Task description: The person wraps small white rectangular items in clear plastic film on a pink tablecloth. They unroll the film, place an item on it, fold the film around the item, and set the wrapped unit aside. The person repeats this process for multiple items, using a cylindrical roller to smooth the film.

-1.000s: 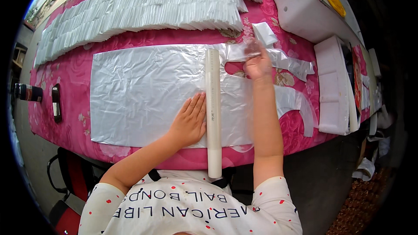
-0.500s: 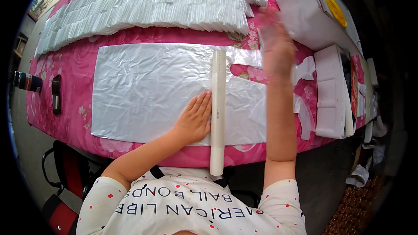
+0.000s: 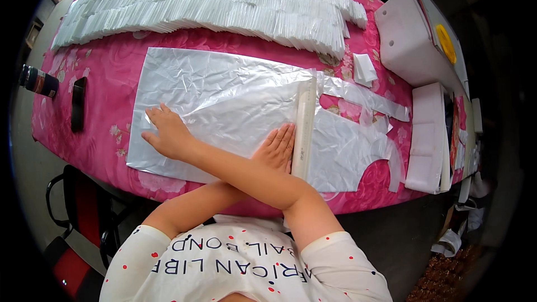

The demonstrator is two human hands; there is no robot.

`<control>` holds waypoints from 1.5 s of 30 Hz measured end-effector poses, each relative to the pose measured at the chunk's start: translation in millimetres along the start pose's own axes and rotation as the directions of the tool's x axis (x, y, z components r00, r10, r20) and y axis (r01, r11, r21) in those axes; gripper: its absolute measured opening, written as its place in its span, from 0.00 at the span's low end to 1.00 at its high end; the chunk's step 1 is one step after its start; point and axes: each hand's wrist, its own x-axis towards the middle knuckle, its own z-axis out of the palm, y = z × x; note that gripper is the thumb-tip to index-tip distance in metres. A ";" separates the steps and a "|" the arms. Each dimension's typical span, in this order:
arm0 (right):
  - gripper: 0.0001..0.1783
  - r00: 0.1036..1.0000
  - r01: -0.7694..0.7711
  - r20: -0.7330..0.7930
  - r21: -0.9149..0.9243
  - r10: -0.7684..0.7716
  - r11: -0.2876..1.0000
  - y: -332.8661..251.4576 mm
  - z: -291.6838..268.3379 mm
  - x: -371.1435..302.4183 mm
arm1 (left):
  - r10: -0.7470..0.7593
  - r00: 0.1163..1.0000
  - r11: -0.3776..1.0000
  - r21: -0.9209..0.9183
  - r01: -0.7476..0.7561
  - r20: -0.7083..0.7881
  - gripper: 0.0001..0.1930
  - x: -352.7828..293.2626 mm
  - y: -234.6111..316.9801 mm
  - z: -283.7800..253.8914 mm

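Across table [image 3: 106, 70], bag [image 3: 224, 86] lies lengthwise left-to-right, handles [image 3: 386, 104] rightward. Tube [image 3: 305, 120] crosses it near-to-far. Left hand [image 3: 276, 149] flat, right hand [image 3: 169, 136] splayed

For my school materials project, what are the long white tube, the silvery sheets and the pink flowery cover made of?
The white tube looks like hard plastic: smooth, straight, slightly shiny. The silvery sheets seem to be thin plastic film, since they're glossy and crinkled. The pink cover, softly shiny, could be cloth or vinyl.
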 end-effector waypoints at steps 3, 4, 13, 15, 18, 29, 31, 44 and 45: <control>0.26 0.997 0.065 0.025 0.102 -0.068 0.993 -26.2 -55.5 -41.8 | -0.036 0.999 0.997 -0.063 0.034 -0.029 0.32 -1.4 -1.0 -5.3; 0.25 0.996 0.087 0.002 0.139 -0.088 0.986 -27.7 -77.2 -57.7 | -0.062 0.997 0.994 -0.090 0.059 -0.035 0.32 -2.5 -4.8 -5.2; 0.15 0.918 -0.156 -0.395 -0.292 0.030 0.944 24.2 -213.1 -206.2 | -0.520 0.841 -0.269 -0.963 0.003 0.148 0.28 77.3 -53.2 -40.8; 0.17 0.929 -0.189 -0.366 -0.351 0.052 0.917 32.9 -220.4 -222.1 | -0.522 0.787 -0.440 -0.894 0.081 0.329 0.29 96.8 -56.5 -40.4; 0.20 0.973 -0.153 -0.223 -0.466 0.052 0.871 40.4 -227.6 -231.9 | -0.458 0.749 -0.616 -0.778 0.121 0.479 0.31 107.0 -63.4 -38.5; 0.29 0.990 0.108 0.134 -0.551 -0.040 0.828 41.4 -178.3 -175.7 | -0.649 0.718 -0.204 -0.967 0.154 0.251 0.29 27.8 -101.0 -86.5; 0.29 0.933 0.225 0.344 -0.320 -0.109 0.920 19.8 -145.7 -137.3 | -0.687 0.702 -0.110 -0.981 0.158 0.190 0.29 -19.2 -117.6 -102.2; 0.24 0.882 0.451 0.343 -0.406 -0.325 0.795 22.6 -79.3 -18.0 | -0.910 0.414 0.107 -0.979 0.174 -0.026 0.26 -284.6 -81.2 -128.5; 0.26 0.863 0.467 0.404 -0.407 -0.304 0.785 23.5 -67.8 -8.9 | -0.908 0.416 0.157 -0.967 0.203 -0.060 0.26 -286.5 -75.5 -126.1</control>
